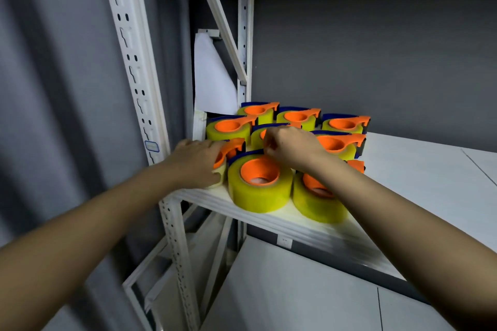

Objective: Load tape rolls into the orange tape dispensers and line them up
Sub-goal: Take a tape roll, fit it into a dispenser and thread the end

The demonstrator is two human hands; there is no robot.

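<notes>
Loaded dispensers point(297, 117) are sitting in rows on the white shelf point(403, 169). The left hand point(197, 162) is gripping the front-left dispenser point(228, 153), covering most of its roll. The right hand point(291, 146) is hovering over a middle one, fingers curled; I cannot tell what it is holding.

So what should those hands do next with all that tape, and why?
Probably the left hand should nudge the dispenser it grips at the shelf's left front corner back into line. It sits tilted and close to the edge, while the other loaded dispensers stand in rows. The right hand rests on a middle-row dispenser, perhaps steadying it.
</notes>
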